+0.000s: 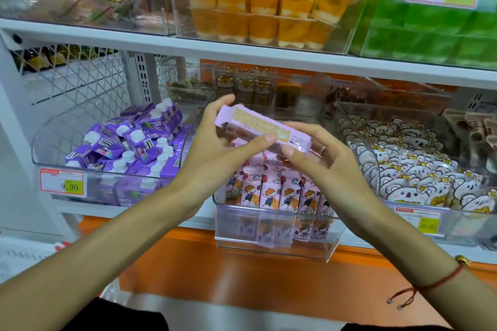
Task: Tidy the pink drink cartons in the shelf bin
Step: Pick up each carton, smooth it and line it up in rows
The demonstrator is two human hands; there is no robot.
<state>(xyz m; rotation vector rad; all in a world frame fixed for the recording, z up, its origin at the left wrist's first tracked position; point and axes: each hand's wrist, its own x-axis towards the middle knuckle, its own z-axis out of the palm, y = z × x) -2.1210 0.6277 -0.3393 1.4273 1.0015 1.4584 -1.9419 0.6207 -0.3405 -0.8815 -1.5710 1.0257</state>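
**Pink carton held over its bin**

Both hands hold one pink carton (pixel 262 129) lying on its side, tilted, just above the clear shelf bin (pixel 274 247). The left hand (pixel 215 148) pinches the carton's left end between fingers and thumb; the right hand (pixel 320 158) curls its fingers and thumb round the right end. Inside the bin, below the held carton, a row of pink drink cartons (pixel 279 191) stands upright, cartoon faces forward. Left of the bin sits a tray of purple cartons (pixel 134 148); right of it, white bear packets (pixel 419 172)
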